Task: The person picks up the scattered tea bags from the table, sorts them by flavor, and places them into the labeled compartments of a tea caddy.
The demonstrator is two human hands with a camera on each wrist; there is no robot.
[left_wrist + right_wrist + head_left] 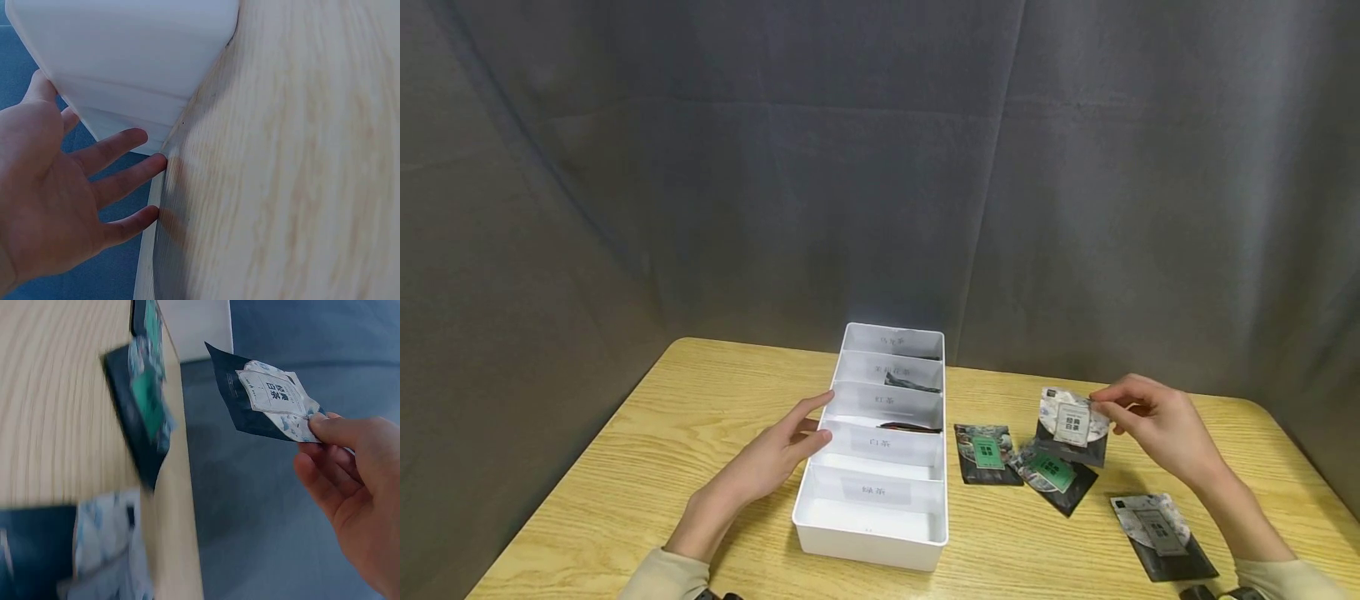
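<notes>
White box [871, 548]; black-white packet [1072, 427]; green labels [988, 452]; yellowish, grained table [737, 400]; grey curtain [850, 183].

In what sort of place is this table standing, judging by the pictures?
Probably an indoor recording or test corner, though I cannot be sure: a plain grey curtain hangs behind the wooden table, which bears a divided white box and a few packets.

"经典白茶" on held packet [1072, 427]
</notes>
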